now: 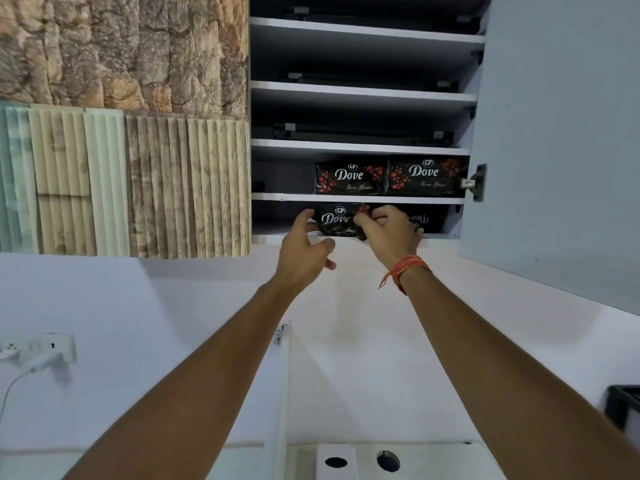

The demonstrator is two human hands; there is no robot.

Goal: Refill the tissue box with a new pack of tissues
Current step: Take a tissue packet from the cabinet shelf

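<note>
Both hands up at lowest shelf (353, 236), right hand (388, 233) pinching black pack (337, 221) at its front corner, left hand (304, 247) spread beside its other end, likely steadying for removal.

At centre frame, the lowest slot of the open grey shelved cabinet (356, 199) is shallow, capped by the white shelf board directly above. A second black Dove tissue pack (427, 221) fills its right half; the slot's left end is bare. The open grey door (554, 150) walls off the right. Two black packs (391, 176) crowd the shelf above, leaving room at its left.
</note>
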